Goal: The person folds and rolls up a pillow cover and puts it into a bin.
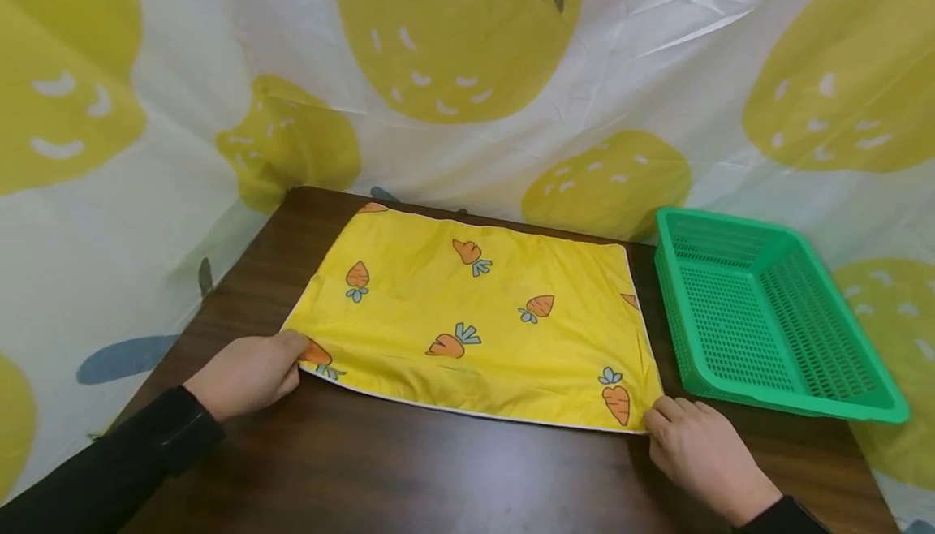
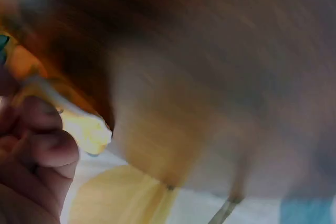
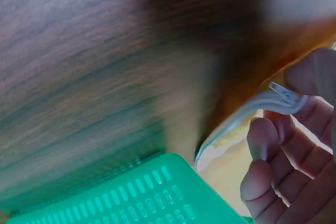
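A yellow pillowcase point(image 1: 409, 299) printed with orange carrots lies spread over the brown table, its near edge slightly rippled. White piping runs around its border. My left hand point(image 1: 248, 372) pinches the near left corner between thumb and fingers. At the near right corner, my right hand point(image 1: 701, 449) grips the cloth with curled fingers. A small zipper pull point(image 3: 282, 92) shows on the white edge in the right wrist view, right by the thumb. Part of the cloth's underside appears in the left wrist view, next to the curled fingers point(image 2: 52, 148).
To the right of the pillowcase stands a green plastic basket point(image 1: 796, 404) with slotted sides, close to my right hand. Behind and along the sides hangs a white curtain point(image 1: 467, 152) with yellow fruit prints. Dark wooden tabletop point(image 1: 438, 469) shows in front.
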A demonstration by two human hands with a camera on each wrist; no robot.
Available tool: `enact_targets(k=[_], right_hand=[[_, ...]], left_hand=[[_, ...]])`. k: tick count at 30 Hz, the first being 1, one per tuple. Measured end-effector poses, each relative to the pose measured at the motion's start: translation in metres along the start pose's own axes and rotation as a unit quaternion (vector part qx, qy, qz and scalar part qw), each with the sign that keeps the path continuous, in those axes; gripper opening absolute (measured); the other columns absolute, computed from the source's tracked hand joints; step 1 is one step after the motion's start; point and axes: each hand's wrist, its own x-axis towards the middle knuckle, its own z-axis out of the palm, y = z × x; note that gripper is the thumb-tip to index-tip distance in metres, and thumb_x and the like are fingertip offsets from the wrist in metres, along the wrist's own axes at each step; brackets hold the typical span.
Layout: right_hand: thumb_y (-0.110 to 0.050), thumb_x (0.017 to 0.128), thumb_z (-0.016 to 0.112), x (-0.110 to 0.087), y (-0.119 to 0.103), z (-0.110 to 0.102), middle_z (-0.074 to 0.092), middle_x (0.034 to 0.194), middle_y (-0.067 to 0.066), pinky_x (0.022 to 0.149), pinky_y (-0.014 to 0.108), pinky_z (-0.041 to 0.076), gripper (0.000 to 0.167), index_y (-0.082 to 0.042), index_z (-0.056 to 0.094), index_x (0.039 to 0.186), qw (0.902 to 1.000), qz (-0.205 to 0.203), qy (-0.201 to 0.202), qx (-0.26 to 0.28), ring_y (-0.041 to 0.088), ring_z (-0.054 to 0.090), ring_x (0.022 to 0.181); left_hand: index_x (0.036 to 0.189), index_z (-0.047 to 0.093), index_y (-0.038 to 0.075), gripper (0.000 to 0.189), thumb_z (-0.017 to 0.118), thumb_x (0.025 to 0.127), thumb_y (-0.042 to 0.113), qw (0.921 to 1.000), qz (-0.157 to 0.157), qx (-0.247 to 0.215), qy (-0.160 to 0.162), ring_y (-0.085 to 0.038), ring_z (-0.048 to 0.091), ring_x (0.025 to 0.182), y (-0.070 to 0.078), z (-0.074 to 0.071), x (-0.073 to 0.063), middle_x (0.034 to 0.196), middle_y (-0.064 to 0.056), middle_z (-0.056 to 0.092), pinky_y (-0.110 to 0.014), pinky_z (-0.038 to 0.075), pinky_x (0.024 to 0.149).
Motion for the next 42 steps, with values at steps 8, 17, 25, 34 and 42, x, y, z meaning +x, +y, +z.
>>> enact_targets(k=[8, 17, 25, 34, 42], right_hand=[[-0.017, 0.069, 0.096, 0.000, 0.004, -0.021, 0.059, 0.083, -0.014, 0.057, 0.025, 0.044, 0.036, -0.023, 0.063, 0.083, 0.9971, 0.058, -0.033, 0.037, 0.000, 0.047, 0.067], [-0.021, 0.082, 0.091, -0.001, 0.006, -0.052, 0.049, 0.078, -0.025, 0.059, 0.021, 0.038, 0.033, -0.033, 0.061, 0.085, 0.9785, 0.112, -0.132, 0.112, -0.008, 0.038, 0.069], [-0.025, 0.102, 0.072, 0.002, 0.022, -0.091, 0.057, 0.078, -0.023, 0.057, 0.023, 0.039, 0.011, -0.028, 0.066, 0.094, 0.8598, 0.136, -0.302, 0.389, -0.008, 0.047, 0.070], [-0.008, 0.097, 0.076, 0.083, 0.047, -0.096, 0.063, 0.080, -0.009, 0.060, 0.024, 0.041, 0.017, -0.017, 0.062, 0.101, 0.9680, 0.145, -0.144, 0.146, 0.001, 0.048, 0.062], [0.002, 0.097, 0.068, 0.137, 0.075, -0.052, 0.080, 0.102, 0.016, 0.080, 0.049, 0.062, 0.018, -0.004, 0.082, 0.106, 0.9626, 0.150, -0.199, 0.106, 0.032, 0.074, 0.091]], left_hand=[[0.122, 0.053, 0.006, 0.029, 0.071, 0.103, 0.019, 0.9914, -0.102, -0.069, -0.042, -0.008, 0.051, 0.066, -0.017, -0.001, 0.000, 0.087, 0.001, 0.062, -0.025, 0.047, 0.059], [0.106, 0.077, 0.012, 0.024, 0.088, 0.085, 0.013, 0.9966, -0.062, -0.006, 0.053, -0.015, 0.069, 0.078, -0.025, -0.024, -0.015, 0.096, 0.000, 0.078, -0.042, 0.062, 0.073], [0.102, 0.080, 0.019, 0.011, 0.072, 0.102, 0.027, 0.9379, -0.175, -0.236, -0.184, -0.007, 0.048, 0.055, -0.042, -0.068, -0.033, 0.070, 0.008, 0.060, -0.026, 0.041, 0.052], [0.114, 0.076, 0.008, 0.027, 0.065, 0.107, 0.032, 0.9726, -0.170, -0.144, -0.067, -0.013, 0.055, 0.061, -0.068, -0.086, 0.034, 0.069, 0.003, 0.065, -0.030, 0.043, 0.058], [0.110, 0.079, 0.005, 0.026, 0.069, 0.105, 0.028, 0.9826, -0.161, -0.092, -0.006, -0.021, 0.059, 0.072, -0.093, -0.054, 0.095, 0.082, -0.005, 0.073, -0.038, 0.045, 0.072]])
